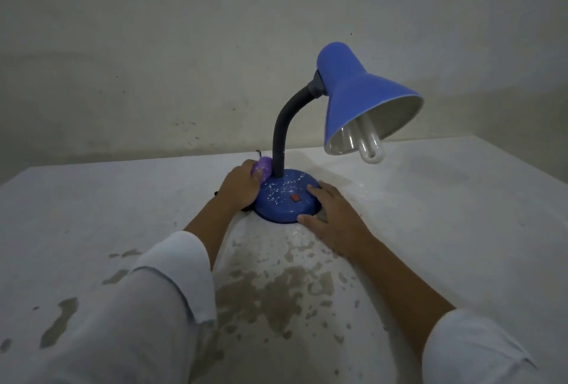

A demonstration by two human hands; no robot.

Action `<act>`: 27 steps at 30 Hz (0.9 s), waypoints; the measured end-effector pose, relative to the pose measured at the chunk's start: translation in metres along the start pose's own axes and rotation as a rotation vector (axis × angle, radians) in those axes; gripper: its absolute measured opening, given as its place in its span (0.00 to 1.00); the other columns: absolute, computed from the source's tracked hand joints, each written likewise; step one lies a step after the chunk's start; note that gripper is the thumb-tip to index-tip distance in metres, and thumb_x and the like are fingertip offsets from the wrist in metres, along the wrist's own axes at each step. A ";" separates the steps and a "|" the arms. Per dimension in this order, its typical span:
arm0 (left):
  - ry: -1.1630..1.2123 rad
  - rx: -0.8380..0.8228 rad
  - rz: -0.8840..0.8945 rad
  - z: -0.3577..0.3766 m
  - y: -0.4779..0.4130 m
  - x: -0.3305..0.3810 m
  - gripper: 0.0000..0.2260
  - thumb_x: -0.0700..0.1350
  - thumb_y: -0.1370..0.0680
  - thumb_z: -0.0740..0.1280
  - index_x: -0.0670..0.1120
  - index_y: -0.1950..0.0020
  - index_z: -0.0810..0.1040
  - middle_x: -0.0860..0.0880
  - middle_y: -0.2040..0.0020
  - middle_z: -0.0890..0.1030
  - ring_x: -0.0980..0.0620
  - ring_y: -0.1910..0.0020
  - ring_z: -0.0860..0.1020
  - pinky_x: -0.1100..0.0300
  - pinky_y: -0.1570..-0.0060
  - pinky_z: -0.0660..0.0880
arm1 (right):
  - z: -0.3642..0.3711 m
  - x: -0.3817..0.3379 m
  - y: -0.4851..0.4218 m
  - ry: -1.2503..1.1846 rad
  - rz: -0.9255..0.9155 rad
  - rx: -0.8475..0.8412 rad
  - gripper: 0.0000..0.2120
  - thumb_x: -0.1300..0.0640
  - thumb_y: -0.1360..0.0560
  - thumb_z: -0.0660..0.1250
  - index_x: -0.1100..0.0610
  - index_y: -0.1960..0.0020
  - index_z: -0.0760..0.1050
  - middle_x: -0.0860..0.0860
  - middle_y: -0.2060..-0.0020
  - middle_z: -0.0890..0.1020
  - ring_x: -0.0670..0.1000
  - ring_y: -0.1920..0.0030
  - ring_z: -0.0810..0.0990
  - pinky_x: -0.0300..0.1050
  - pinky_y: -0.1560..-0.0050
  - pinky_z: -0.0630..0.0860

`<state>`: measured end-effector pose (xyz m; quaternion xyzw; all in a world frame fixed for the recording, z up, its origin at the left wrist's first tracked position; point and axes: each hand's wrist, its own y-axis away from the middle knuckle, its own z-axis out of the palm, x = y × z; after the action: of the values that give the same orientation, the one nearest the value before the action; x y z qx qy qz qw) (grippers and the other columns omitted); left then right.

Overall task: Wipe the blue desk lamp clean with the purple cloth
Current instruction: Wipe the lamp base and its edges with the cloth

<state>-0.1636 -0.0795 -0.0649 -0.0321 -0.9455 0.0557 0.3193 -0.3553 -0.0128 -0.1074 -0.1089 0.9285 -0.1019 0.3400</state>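
Observation:
A blue desk lamp (362, 97) stands upright on a white table (461, 214), with a dark bendable neck and its shade tilted toward the right, bulb showing. Its round blue base (285, 199) carries white specks and a small red switch. My left hand (238, 185) grips a bunched purple cloth (49, 168) pressed against the base's left rear, beside the neck. My right hand (330, 211) rests with fingers spread on the base's right front edge, steadying it.
The tabletop has worn grey patches near me. A dark cord end pokes out behind my left hand. A bare wall rises right behind the table's far edge. Both forearms wear white sleeves.

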 end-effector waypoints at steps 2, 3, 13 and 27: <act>-0.043 0.012 0.046 0.003 0.003 -0.006 0.17 0.48 0.20 0.55 0.44 0.33 0.66 0.39 0.38 0.76 0.40 0.42 0.74 0.49 0.40 0.70 | 0.000 0.000 0.000 0.006 -0.012 0.010 0.31 0.46 0.28 0.67 0.52 0.28 0.61 0.52 0.27 0.61 0.53 0.29 0.63 0.51 0.28 0.61; -0.069 0.012 0.054 0.003 0.006 -0.009 0.17 0.49 0.20 0.56 0.45 0.32 0.66 0.38 0.38 0.75 0.39 0.42 0.74 0.47 0.39 0.70 | 0.000 0.000 0.001 0.006 -0.012 0.012 0.31 0.46 0.28 0.67 0.52 0.28 0.61 0.52 0.27 0.62 0.53 0.29 0.63 0.51 0.28 0.62; -0.156 -0.403 0.254 -0.051 0.049 -0.001 0.14 0.44 0.20 0.59 0.49 0.35 0.71 0.47 0.40 0.74 0.49 0.45 0.72 0.62 0.49 0.69 | -0.001 -0.003 0.005 0.026 0.002 0.007 0.32 0.45 0.28 0.66 0.52 0.28 0.61 0.52 0.27 0.62 0.54 0.29 0.64 0.52 0.28 0.62; -0.087 0.039 0.090 0.001 0.013 -0.009 0.14 0.42 0.20 0.56 0.46 0.34 0.70 0.41 0.36 0.74 0.43 0.39 0.72 0.52 0.36 0.67 | 0.004 0.003 -0.002 0.034 0.021 0.020 0.31 0.43 0.28 0.66 0.49 0.29 0.61 0.50 0.27 0.62 0.52 0.30 0.65 0.49 0.29 0.63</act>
<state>-0.1565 -0.0671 -0.0724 -0.0661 -0.9548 0.0898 0.2756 -0.3549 -0.0158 -0.1121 -0.0941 0.9342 -0.1094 0.3262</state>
